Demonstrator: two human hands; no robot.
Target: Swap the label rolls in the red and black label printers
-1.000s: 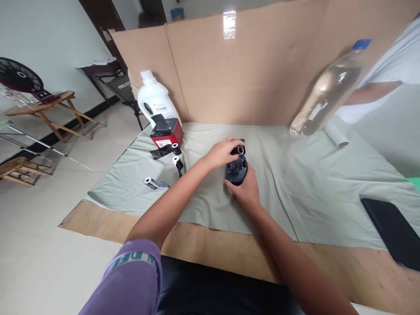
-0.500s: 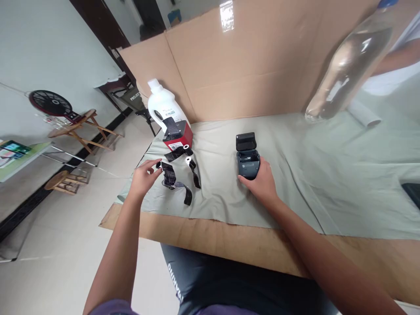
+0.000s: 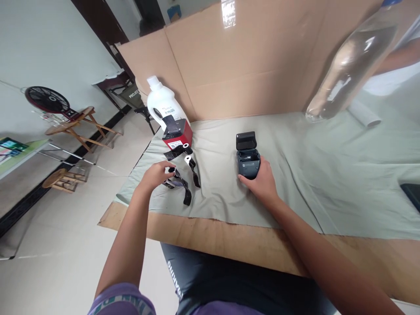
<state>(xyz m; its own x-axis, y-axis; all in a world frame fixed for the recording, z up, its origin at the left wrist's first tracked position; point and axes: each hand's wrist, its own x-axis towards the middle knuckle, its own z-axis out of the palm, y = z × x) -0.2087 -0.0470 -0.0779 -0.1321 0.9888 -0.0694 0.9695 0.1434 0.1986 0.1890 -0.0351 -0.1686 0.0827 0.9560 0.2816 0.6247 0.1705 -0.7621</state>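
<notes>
- The left hand [image 3: 157, 175] pinches a small roll [image 3: 172, 170] between thumb and fingers, above the cloth [image 3: 223, 192].
- The right hand [image 3: 264, 181] grasps the lower part of a dark device [image 3: 249, 167], its hinged lid [image 3: 246, 141] raised, beyond the fingers.
- Just beyond the left hand, to its right, lie two more rolls [image 3: 188, 148] with dark strips.
- Farther beyond that hand stand a red box [image 3: 183, 131] and a white jug [image 3: 164, 103].
- Under both hands, the wrinkled grey-green cloth leaves a wooden edge [image 3: 213, 225] bare on the near side.
- Beyond them rises a cardboard panel [image 3: 262, 65].
- Well right of the right hand are a clear bottle [image 3: 354, 70], a pale tube [image 3: 364, 113] and a partly visible phone [image 3: 411, 194]; another person's arm [image 3: 402, 57] shows behind the bottle.
- Left of the left hand, across the tiled floor, a fan [image 3: 47, 99] sits on a wooden stool [image 3: 70, 126].
</notes>
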